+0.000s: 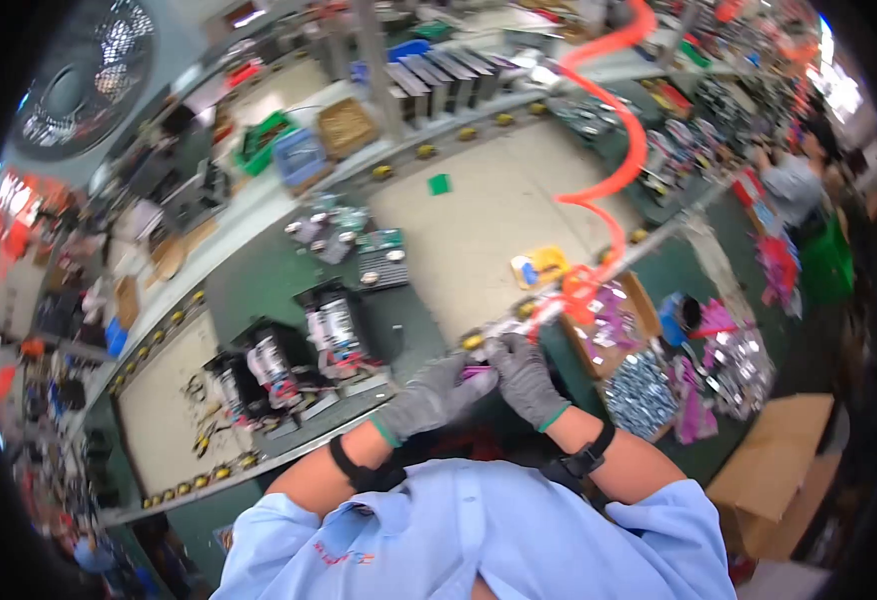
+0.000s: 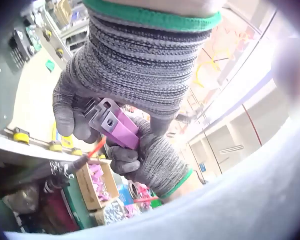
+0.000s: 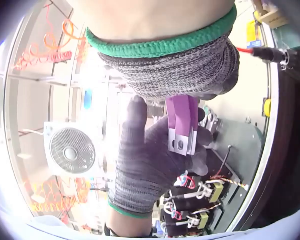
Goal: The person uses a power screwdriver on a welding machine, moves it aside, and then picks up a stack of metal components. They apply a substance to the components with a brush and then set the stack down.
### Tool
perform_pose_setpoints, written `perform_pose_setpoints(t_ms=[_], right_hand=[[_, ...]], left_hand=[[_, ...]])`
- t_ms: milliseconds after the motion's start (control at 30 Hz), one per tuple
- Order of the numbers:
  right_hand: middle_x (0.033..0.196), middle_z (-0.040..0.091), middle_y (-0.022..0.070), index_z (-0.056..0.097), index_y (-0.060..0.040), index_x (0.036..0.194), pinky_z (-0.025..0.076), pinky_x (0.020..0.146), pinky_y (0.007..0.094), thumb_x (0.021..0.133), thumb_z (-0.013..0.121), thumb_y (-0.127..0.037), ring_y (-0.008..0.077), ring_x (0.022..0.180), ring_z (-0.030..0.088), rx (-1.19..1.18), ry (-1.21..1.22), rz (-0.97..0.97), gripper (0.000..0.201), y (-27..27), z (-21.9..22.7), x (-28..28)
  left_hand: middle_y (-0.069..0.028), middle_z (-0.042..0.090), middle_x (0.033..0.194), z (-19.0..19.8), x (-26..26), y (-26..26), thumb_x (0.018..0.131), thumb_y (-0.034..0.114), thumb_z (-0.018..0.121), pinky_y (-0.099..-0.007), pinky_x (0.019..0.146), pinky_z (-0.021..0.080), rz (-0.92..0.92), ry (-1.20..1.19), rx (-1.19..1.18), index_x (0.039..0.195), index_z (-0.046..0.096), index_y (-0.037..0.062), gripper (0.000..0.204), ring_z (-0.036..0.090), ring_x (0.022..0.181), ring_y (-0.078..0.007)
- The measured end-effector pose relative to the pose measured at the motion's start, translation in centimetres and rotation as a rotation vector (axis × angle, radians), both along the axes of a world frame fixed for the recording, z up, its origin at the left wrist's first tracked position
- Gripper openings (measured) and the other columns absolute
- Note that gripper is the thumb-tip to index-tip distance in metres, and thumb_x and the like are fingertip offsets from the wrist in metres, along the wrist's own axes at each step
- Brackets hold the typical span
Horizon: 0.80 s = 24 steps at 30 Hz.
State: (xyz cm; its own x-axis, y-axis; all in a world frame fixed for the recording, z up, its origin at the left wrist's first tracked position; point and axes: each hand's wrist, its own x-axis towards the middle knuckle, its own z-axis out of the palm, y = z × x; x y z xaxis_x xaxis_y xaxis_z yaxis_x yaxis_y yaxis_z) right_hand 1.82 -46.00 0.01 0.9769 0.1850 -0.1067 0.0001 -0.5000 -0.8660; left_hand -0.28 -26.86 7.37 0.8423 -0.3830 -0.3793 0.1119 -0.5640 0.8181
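Both hands wear grey knit gloves with green cuffs and meet in front of the body. Between them is a metal bracket (image 2: 115,125), bare silver at one end and purple along the rest, with what looks like a second layer alongside. The left hand (image 1: 429,395) holds the silver end, its fingers curling behind it in the right wrist view, thumb raised apart. The right hand (image 1: 529,380) grips the purple end (image 3: 182,111), its fingers bent round it in the left wrist view. Part of the purple end is hidden under the right glove.
Black assemblies with wires (image 1: 279,365) stand on the green bench to the left. A carton of purple pieces (image 1: 614,325) and a pile of small silver parts (image 1: 642,393) lie to the right. An orange coiled hose (image 1: 639,150) hangs ahead, near a yellow tray (image 1: 541,268).
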Motion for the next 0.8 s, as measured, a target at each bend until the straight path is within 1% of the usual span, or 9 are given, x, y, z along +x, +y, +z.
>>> perform_pose_setpoints(t_ms=[67,133,267,400,467,500,600,633,800], right_hand=[[0.086,0.063,0.0157,0.062,-0.0006,0.104,0.051,0.078,0.0412,0.103,0.053,-0.044,0.0289,0.085,0.064,0.594,0.249,-0.042,0.044,3.5,-0.9,0.3],[0.079,0.057,0.0059,0.061,-0.009,0.099,0.051,0.061,0.033,0.103,0.054,-0.049,0.0173,0.069,0.059,0.751,0.572,-0.115,0.041,6.6,3.0,0.6],[0.07,0.054,-0.0007,0.059,-0.0155,0.094,0.033,0.034,0.0249,0.1,0.059,-0.051,0.0099,0.044,0.045,0.803,0.781,-0.132,0.036,8.9,5.0,1.8],[0.069,0.053,-0.0026,0.061,-0.013,0.098,0.036,0.035,0.0229,0.099,0.061,-0.05,0.0081,0.045,0.047,0.694,0.832,-0.027,0.037,10.6,6.6,2.0],[0.072,0.059,-0.0025,0.063,-0.0115,0.103,0.037,0.037,0.0211,0.099,0.062,-0.049,0.0067,0.048,0.05,0.704,0.701,0.061,0.037,11.5,7.2,1.6],[0.074,0.061,-0.0024,0.064,-0.0108,0.105,0.038,0.038,0.0202,0.099,0.062,-0.048,0.0059,0.05,0.052,0.703,0.629,0.097,0.038,11.5,7.6,1.5],[0.072,0.061,-0.0027,0.065,-0.0108,0.101,0.037,0.038,0.0206,0.1,0.062,-0.048,0.006,0.048,0.051,0.617,0.656,0.198,0.037,11.4,8.9,2.2],[0.071,0.061,-0.0028,0.066,-0.0111,0.098,0.04,0.04,0.0221,0.101,0.06,-0.047,0.0068,0.05,0.053,0.612,0.712,0.166,0.037,11.2,8.9,2.7],[0.071,0.06,-0.0005,0.066,-0.0069,0.102,0.048,0.045,0.0246,0.101,0.059,-0.049,0.0085,0.054,0.057,0.49,0.741,0.262,0.042,10.2,9.7,4.3]], left_hand=[[-0.0287,0.069,0.102,-1.4,-0.3,1.8,0.105,0.035,0.049,-0.0479,0.081,0.053,0.123,-0.141,0.056,0.123,0.061,-0.0017,0.043,0.068,0.094,-0.0421],[-0.0244,0.068,0.088,-5.9,-1.0,3.5,0.105,0.025,0.046,-0.0506,0.071,0.052,0.12,-0.573,0.352,0.116,0.062,-0.0012,0.032,0.068,0.082,-0.0413],[-0.0196,0.064,0.071,-7.6,-0.3,6.3,0.105,0.023,0.046,-0.0494,0.065,0.051,0.323,-0.691,0.352,0.104,0.063,-0.0004,0.029,0.065,0.067,-0.0393],[-0.0184,0.065,0.067,-5.9,-1.0,7.2,0.105,0.053,0.039,-0.0458,0.056,0.054,0.651,-0.25,0.039,0.092,0.065,0.0,0.061,0.066,0.063,-0.0322],[-0.0115,0.061,0.061,-4.4,-0.5,6.8,0.104,0.059,0.04,-0.0408,0.043,0.05,0.928,0.471,-0.453,0.089,0.064,0.0032,0.063,0.061,0.05,-0.0238],[-0.0078,0.059,0.061,-6.2,-0.5,6.8,0.103,0.061,0.039,-0.0358,0.035,0.043,0.962,0.467,-0.642,0.086,0.063,0.006,0.063,0.054,0.041,-0.0182],[-0.0122,0.067,0.075,-7.8,-0.3,6.7,0.105,0.05,0.047,-0.0391,0.059,0.054,1.05,0.182,-0.556,0.101,0.067,0.0,0.054,0.067,0.069,-0.026],[-0.0152,0.071,0.085,-8.7,-0.5,7.7,0.106,0.042,0.048,-0.0406,0.076,0.054,0.824,-0.104,-0.268,0.107,0.068,-0.0001,0.047,0.068,0.082,-0.0296],[-0.0148,0.072,0.085,-5.1,-0.4,7.6,0.106,0.038,0.048,-0.0388,0.078,0.053,0.712,-0.436,-0.05,0.099,0.071,0.0001,0.045,0.067,0.079,-0.0271]])
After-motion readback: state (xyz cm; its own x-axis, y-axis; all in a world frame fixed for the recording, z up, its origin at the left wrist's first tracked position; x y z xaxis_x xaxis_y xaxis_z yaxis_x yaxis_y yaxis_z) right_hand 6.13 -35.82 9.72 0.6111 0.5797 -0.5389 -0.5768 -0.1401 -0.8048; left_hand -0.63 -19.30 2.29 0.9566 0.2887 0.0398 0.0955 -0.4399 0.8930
